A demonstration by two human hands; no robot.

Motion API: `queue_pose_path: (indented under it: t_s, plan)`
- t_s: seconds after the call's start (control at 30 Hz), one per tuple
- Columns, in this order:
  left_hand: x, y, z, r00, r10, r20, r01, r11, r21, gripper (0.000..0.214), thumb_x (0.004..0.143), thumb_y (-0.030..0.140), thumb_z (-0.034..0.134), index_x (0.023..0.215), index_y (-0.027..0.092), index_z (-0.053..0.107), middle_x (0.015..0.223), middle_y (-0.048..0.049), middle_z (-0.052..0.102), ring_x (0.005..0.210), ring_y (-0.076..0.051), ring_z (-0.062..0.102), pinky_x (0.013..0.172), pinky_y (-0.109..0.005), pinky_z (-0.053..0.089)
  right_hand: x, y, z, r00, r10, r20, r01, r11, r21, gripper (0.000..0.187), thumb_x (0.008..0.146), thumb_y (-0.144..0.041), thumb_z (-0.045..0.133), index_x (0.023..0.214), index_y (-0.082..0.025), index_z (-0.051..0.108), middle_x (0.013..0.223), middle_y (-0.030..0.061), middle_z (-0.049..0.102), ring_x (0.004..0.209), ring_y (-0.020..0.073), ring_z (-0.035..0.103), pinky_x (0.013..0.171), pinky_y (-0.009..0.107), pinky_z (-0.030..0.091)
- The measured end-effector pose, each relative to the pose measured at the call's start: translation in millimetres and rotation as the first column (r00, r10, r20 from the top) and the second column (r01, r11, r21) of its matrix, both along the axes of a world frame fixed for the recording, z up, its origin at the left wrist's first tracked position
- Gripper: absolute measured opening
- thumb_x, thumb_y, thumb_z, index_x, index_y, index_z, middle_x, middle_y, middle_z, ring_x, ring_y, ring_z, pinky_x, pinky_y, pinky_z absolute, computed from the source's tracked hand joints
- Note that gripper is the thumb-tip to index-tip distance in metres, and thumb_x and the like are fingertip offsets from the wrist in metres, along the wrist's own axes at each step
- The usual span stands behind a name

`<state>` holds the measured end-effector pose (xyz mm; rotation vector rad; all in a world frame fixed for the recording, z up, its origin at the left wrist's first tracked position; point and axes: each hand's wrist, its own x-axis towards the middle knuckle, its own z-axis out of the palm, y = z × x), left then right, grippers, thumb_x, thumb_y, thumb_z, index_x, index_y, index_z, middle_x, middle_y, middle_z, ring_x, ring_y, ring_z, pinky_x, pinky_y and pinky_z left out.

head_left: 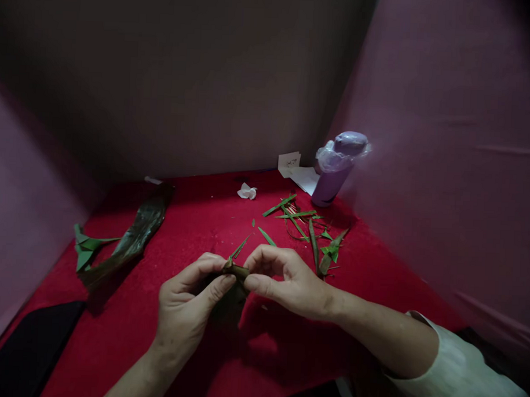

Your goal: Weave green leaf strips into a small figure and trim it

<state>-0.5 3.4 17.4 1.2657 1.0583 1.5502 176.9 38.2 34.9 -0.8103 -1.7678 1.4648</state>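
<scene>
My left hand (190, 303) pinches a folded dark green-brown leaf (237, 271) between thumb and fingers. On the leaf's other end, my right hand (294, 286) closes its thumb and forefinger. The leaf is held a little above the red tabletop (195, 219), near its middle, and its lower part is in shadow. Just beyond my fingertips are thin green leaf strips (240, 248). Several cut leaf strips and scraps (301, 216) lie in a loose heap past my right hand, with curled brownish leaf pieces (314, 246) closer to it.
A long glossy dark leaf (144, 226) and a folded green leaf piece (86, 247) lie at left. A flat black object (34, 347) sits at front left. A purple tumbler (333, 180) with clear plastic, a white card (289, 163) and crumpled white paper (246, 191) stand or lie toward the back.
</scene>
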Motion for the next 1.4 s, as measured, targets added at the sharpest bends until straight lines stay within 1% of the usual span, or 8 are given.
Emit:
queue_pose_path:
  t_s: [0.23,0.33,0.43,0.63,0.8,1.0,1.17,1.4]
  plan:
    - [0.0,-2.6,-2.0,0.996,-0.071,0.055,0.075,0.994,-0.080,0.009,0.072,0.019,0.074,0.080,0.024,0.075,0.078,0.0005,0.069,0.068,-0.013,0.064,0.061,-0.021,0.055,-3.4,-7.0,-0.3,0.989,-0.138,-0.047,0.146,0.960,0.239,0.008,0.079,-0.017,0.062,0.074,-0.016,0.056,0.068,-0.0016,0.055,0.061,0.0101,0.049,0.059,0.025,0.042]
    - [-0.5,-2.0,-3.3,0.993,-0.069,0.100,0.080,0.991,-0.103,0.011,0.073,0.018,0.074,0.080,0.026,0.075,0.077,0.0014,0.070,0.068,-0.012,0.065,0.061,-0.020,0.055,-2.1,-7.3,0.0,0.991,-0.128,-0.034,0.133,0.969,0.208,0.008,0.079,-0.020,0.065,0.077,-0.016,0.058,0.070,-0.0009,0.056,0.063,0.0106,0.051,0.060,0.025,0.043]
    - [-1.1,-1.4,-4.3,0.993,-0.070,0.100,0.075,0.996,-0.056,0.013,0.073,0.016,0.073,0.081,0.026,0.075,0.080,0.0014,0.070,0.071,-0.012,0.065,0.063,-0.020,0.055,0.3,-6.0,1.5,0.997,-0.075,-0.035,0.079,0.988,0.131,0.015,0.079,-0.026,0.068,0.085,-0.015,0.060,0.073,-0.0001,0.058,0.065,0.0112,0.052,0.060,0.025,0.044]
    - [-1.1,-2.4,-2.2,0.993,-0.104,0.051,0.101,0.993,0.053,0.015,0.075,0.012,0.070,0.082,0.025,0.074,0.079,0.0008,0.068,0.075,-0.013,0.063,0.065,-0.021,0.054,-1.1,-5.9,-0.6,0.992,-0.105,-0.074,0.121,0.959,0.258,0.008,0.083,-0.020,0.060,0.077,-0.016,0.058,0.070,0.0002,0.056,0.064,0.0113,0.051,0.061,0.026,0.044]
    - [0.3,-2.6,-1.8,0.991,-0.107,0.077,0.110,0.993,-0.034,0.015,0.075,0.015,0.071,0.082,0.027,0.075,0.078,0.0023,0.068,0.068,-0.010,0.064,0.060,-0.017,0.053,-1.9,-6.4,-2.1,0.989,-0.139,-0.052,0.148,0.915,0.376,0.010,0.082,-0.019,0.061,0.074,-0.016,0.056,0.069,0.0005,0.055,0.063,0.0116,0.051,0.061,0.026,0.043]
    - [2.4,-4.0,-2.1,0.991,-0.092,0.097,0.104,0.986,-0.129,0.013,0.074,0.018,0.073,0.081,0.028,0.076,0.075,0.0030,0.069,0.065,-0.008,0.063,0.060,-0.015,0.052,0.9,-5.2,0.5,0.991,-0.129,-0.034,0.132,0.920,0.370,0.009,0.084,-0.023,0.060,0.083,-0.014,0.059,0.072,0.0020,0.057,0.063,0.0120,0.052,0.059,0.026,0.044]
    - [4.6,-5.4,-0.6,0.993,-0.109,0.053,0.115,0.985,-0.127,0.009,0.072,0.019,0.074,0.078,0.025,0.076,0.073,0.0017,0.067,0.065,-0.009,0.062,0.059,-0.016,0.051,-1.3,-6.4,-0.4,0.988,-0.153,-0.034,0.153,0.906,0.396,0.007,0.082,-0.018,0.059,0.076,-0.015,0.057,0.068,0.0001,0.055,0.060,0.0109,0.050,0.058,0.025,0.043]
    - [6.8,-4.1,0.9,0.992,-0.122,-0.014,0.119,0.982,-0.149,0.003,0.072,0.021,0.073,0.074,0.021,0.075,0.071,-0.0013,0.065,0.065,-0.012,0.060,0.060,-0.019,0.050,-4.7,-6.3,-7.4,0.983,-0.182,-0.026,0.179,0.920,0.348,0.016,0.085,-0.024,0.058,0.072,-0.018,0.054,0.068,-0.0008,0.055,0.062,0.0110,0.050,0.060,0.025,0.043]
